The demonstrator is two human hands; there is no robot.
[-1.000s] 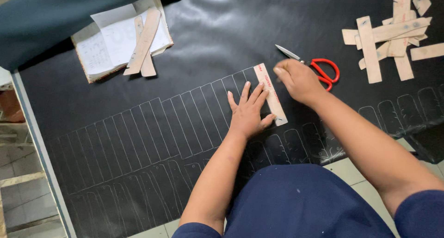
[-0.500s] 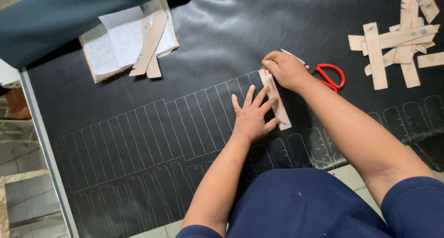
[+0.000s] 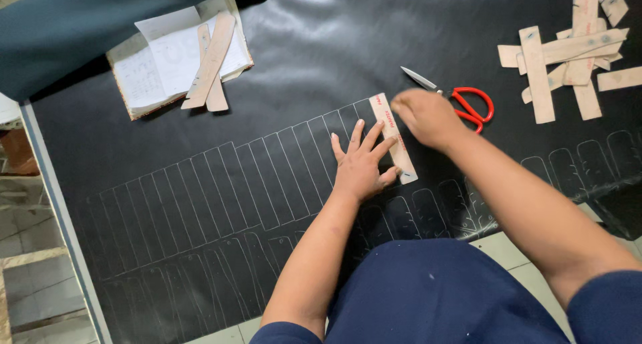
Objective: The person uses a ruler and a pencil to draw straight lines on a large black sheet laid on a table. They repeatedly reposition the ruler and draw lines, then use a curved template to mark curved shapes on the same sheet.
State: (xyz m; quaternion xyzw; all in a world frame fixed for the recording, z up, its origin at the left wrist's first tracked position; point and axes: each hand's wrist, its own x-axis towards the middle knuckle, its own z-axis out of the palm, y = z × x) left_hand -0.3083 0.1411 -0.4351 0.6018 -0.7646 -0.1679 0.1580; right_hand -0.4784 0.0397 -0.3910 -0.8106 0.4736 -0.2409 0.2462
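A large black sheet (image 3: 301,63) covered with rows of thin traced outlines lies across the table. A narrow tan cardboard template (image 3: 404,158) rests on it at the right end of the upper row. My left hand (image 3: 360,163) lies flat on the sheet with fingers spread, and its fingertips press the template's left edge. My right hand (image 3: 428,117) is blurred at the template's upper end with its fingers curled. Whether it holds anything is not visible.
Red-handled scissors (image 3: 471,103) lie just right of my right hand. A pile of tan cardboard strips (image 3: 562,56) sits at the far right. An open notebook (image 3: 160,70) with two strips (image 3: 210,60) on it is at upper left, by teal cloth (image 3: 80,23).
My right hand went from the template's right side up to its top end and is now just right of it. My left hand stays pressed on the template.
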